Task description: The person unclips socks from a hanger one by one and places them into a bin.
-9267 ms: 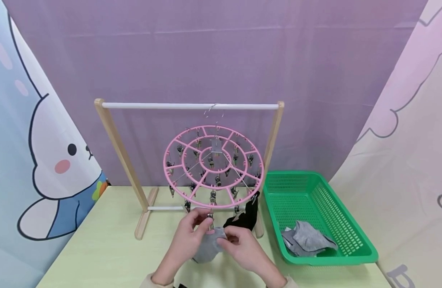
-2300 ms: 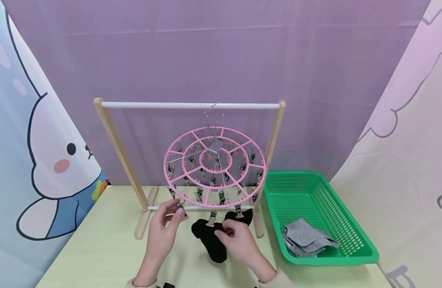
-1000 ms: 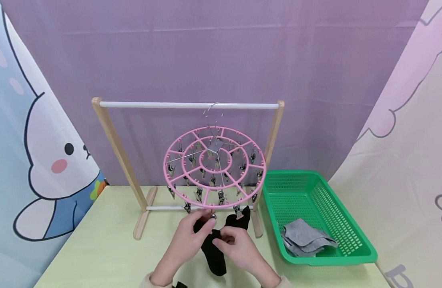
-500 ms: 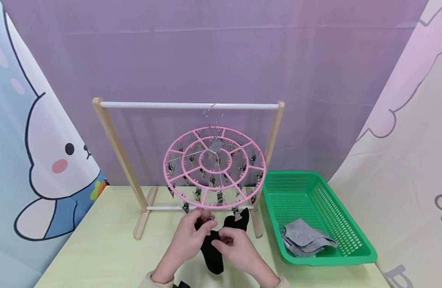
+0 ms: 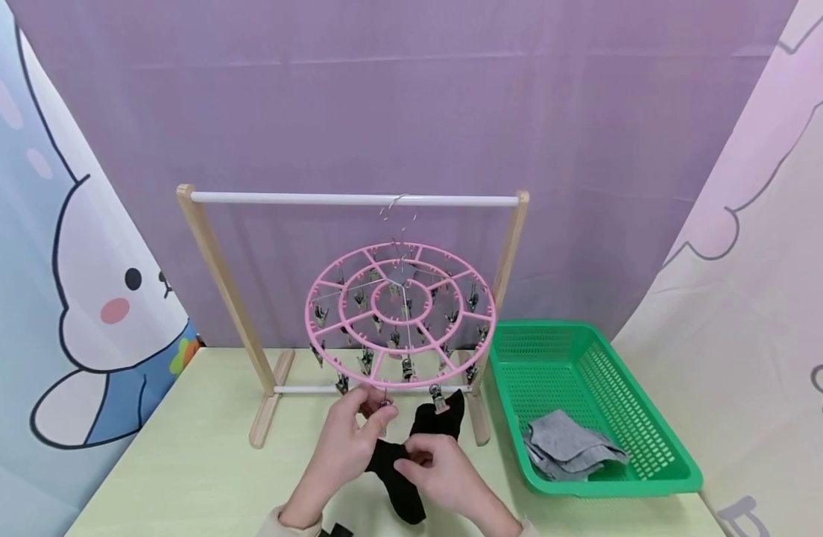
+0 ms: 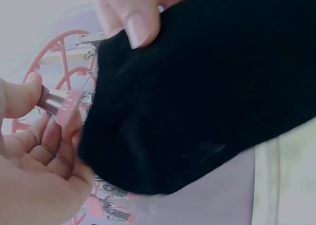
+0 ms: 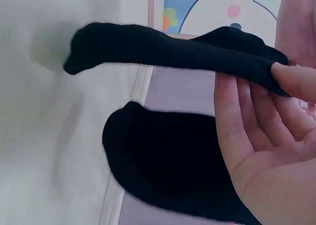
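My left hand (image 5: 347, 440) pinches a metal clip (image 6: 61, 104) with pink tips, below the front rim of a round pink clip hanger (image 5: 398, 385). No fabric shows between the clip's tips. Just below, my right hand (image 5: 445, 473) pinches the upper edge of a black sock (image 5: 401, 492) between thumb and fingers; its foot dangles downward. In the left wrist view the sock's edge lies close beside the clip. A second black sock (image 5: 438, 421) hangs from a clip at the hanger's front right, partly behind my right hand.
The hanger hooks over the white bar (image 5: 284, 198) of a wooden-legged rack. Several clips dangle around its rings. To the right, a green basket (image 5: 626, 395) holds crumpled grey fabric (image 5: 572, 444). A pale table (image 5: 183, 462) lies underneath, with a purple cloth behind.
Earlier a grey sock was in my hands; now it is a black one. My left hand moved right from another clip to this one. The black sock has come down off its clip.
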`<state>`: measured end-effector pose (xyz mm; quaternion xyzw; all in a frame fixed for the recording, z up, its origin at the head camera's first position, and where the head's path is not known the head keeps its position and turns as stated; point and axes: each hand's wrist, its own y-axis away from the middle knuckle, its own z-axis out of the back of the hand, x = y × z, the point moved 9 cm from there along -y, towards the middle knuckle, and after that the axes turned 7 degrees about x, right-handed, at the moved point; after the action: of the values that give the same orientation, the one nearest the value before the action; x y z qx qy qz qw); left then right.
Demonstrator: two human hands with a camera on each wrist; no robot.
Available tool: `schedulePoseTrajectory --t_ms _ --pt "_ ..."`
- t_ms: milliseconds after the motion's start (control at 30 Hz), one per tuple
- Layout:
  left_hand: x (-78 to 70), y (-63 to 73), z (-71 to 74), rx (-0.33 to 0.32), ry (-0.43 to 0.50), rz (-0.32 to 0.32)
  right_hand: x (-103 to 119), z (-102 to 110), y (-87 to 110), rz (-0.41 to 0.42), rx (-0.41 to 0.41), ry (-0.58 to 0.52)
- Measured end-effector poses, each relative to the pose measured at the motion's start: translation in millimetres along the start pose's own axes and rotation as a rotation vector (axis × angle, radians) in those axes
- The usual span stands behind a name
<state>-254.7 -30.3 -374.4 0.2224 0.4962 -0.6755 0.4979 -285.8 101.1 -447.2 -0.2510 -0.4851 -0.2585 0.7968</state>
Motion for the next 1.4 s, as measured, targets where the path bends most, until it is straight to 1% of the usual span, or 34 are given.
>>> schedulePoseTrajectory --t_ms 133,200,400,600,767,833,933,1133,1267,1400 --pt "2.0 0.4 0.7 -0.014 -0.008 0.010 -3 2 5.1 0.008 0.020 0.040" --pt "4.8 0.3 0.8 -0.019 -0.007 0.028 -4 6 8.1 0.008 0.029 0.056" --pt "13.8 3.2 3.2 -0.038 0.048 0.086 0 20 17.4 -0.006 0.036 0.086" --pt "19.4 5.3 5.9 -0.052 0.093 0.082 8 37 25.1 -0.005 0.053 0.094" --pt "23.7 7.3 11.4 -0.071 0.112 0.103 14 53 33.5 0.023 0.063 0.115" --pt "25.2 8.2 14.2 -0.077 0.113 0.118 15 60 36.9 0.024 0.056 0.129" --pt "26.8 9.2 18.3 -0.091 0.105 0.124 16 72 41.3 0.018 0.051 0.133" --pt "27.8 10.6 24.8 -0.125 0.093 0.107 19 96 50.1 0.050 0.029 0.124" --pt "28.7 11.3 27.4 -0.135 0.098 0.099 20 114 57.3 0.049 -0.010 0.102" --pt "28.6 12.1 29.0 -0.139 0.089 0.093 23 132 63.3 0.059 -0.066 0.093"
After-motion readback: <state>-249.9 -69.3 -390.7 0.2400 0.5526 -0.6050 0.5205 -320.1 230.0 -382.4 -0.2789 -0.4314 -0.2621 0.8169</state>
